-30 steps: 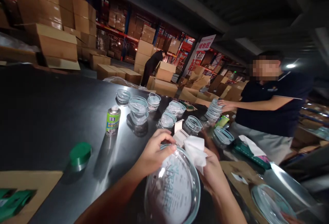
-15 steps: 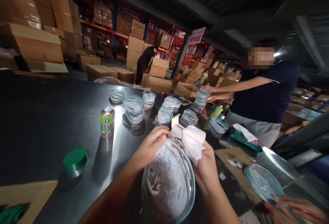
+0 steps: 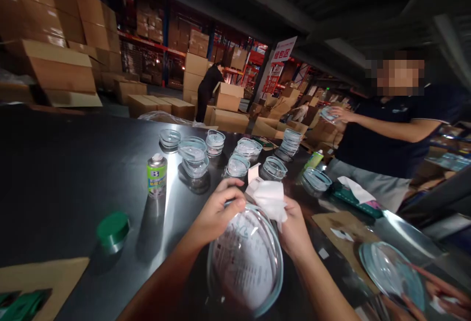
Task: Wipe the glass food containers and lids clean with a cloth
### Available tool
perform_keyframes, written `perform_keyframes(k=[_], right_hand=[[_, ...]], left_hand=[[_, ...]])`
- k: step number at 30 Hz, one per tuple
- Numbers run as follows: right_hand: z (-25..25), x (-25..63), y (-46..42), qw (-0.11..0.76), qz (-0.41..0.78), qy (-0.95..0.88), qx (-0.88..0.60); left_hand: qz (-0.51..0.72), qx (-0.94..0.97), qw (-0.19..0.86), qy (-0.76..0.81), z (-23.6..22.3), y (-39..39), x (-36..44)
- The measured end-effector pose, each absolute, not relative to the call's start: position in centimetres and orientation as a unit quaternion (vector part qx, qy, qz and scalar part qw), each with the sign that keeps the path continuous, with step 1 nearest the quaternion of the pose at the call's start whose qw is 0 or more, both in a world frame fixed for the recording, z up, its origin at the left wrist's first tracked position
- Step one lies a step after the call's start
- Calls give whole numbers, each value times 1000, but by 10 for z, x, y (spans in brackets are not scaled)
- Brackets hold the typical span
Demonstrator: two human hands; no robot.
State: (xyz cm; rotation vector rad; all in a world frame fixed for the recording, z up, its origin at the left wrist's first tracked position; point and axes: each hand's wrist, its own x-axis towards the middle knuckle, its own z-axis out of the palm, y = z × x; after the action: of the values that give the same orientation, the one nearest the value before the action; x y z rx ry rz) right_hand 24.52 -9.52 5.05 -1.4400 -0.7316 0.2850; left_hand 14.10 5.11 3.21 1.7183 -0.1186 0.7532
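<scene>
An oval clear glass dish (image 3: pixel 245 262) stands tilted in front of me, a printed white label showing through it. My left hand (image 3: pixel 219 210) is closed on its upper rim, thumb and fingers over the edge. A crumpled white wipe (image 3: pixel 270 197) is in my right hand (image 3: pixel 294 225), against the dish's upper right rim. Just beyond the hands is a small white box with an upright flap (image 3: pixel 253 172). Glass dishes (image 3: pixel 237 165) stand behind it, some of them stacked.
A green-labelled spray can (image 3: pixel 157 176) and a round green-topped container (image 3: pixel 113 230) stand at left. At right lie a wipes pack (image 3: pixel 355 198) and cardboard (image 3: pixel 346 232). A co-worker's hands hold a glass dish (image 3: pixel 392 272) at lower right; another person (image 3: pixel 390 124) stands across the table.
My right hand and the wipe have shifted slightly along the rim. The person across the table has lifted a glass dish off the stack and turned away to the right.
</scene>
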Motion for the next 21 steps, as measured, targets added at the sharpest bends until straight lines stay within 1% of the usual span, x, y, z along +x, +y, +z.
perform_keyframes(k=[3,7,12,14,17,19,21], right_hand=[[63,245,-94,623,149,-387,-663],[74,250,-95,536,237,-443,-678],[72,257,-106,468,357,-403,-701],[73,254,-111,461,388,-373,-705],[76,245,-117,474,430,-328,-695],[75,239,-119,495,445,-298,-684],[69,233,-118,533,437,-266,-674]], left_hand=[[322,756,568,-41,33,48,139],[294,778,553,-51,32,40,140],[261,756,596,-74,29,36,141],[259,747,608,-71,27,38,142],[252,759,595,-74,25,42,144],[245,763,593,-82,25,43,145],[244,767,586,-88,25,43,147]])
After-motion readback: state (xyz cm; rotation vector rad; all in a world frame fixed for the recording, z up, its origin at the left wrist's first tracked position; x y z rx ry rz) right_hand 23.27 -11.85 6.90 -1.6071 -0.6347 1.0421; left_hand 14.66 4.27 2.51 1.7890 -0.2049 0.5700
